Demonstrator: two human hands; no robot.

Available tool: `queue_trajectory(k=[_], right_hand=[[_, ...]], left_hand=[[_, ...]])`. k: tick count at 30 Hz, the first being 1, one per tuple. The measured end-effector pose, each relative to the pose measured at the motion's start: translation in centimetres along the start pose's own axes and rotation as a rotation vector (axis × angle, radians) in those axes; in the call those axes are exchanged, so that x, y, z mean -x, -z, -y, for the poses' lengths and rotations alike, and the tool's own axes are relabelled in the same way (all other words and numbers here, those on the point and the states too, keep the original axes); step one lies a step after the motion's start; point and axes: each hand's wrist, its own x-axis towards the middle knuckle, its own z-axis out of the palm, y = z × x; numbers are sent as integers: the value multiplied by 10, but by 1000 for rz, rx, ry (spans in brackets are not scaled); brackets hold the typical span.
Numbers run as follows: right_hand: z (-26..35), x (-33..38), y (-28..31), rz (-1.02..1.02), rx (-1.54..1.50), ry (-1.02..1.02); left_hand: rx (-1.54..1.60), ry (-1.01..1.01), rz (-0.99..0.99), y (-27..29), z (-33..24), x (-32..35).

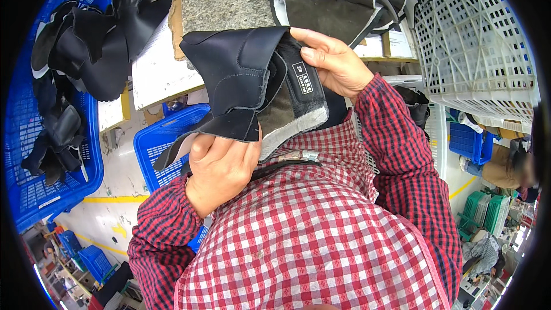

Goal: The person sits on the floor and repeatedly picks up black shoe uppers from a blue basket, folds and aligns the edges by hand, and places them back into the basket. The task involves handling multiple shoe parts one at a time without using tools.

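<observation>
Still mid-inspection: gripping black boot upper [241, 80], left hand [221, 169] clamped at six o'clock, right hand [333, 63] fingers pinching tongue label [303, 85] at three.

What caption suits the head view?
Both hands, left hand and right hand, hold a black shoe upper over blue crates.
</observation>
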Motion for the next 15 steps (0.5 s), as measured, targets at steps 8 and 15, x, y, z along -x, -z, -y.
queue_trajectory(k=[8,15], right_hand=[[1,7,1,23,-36,49],[15,20,-31,-127,813,-194]], left_hand=[[5,-8,-41,11,0,-6],[612,220,153,29,14,3]])
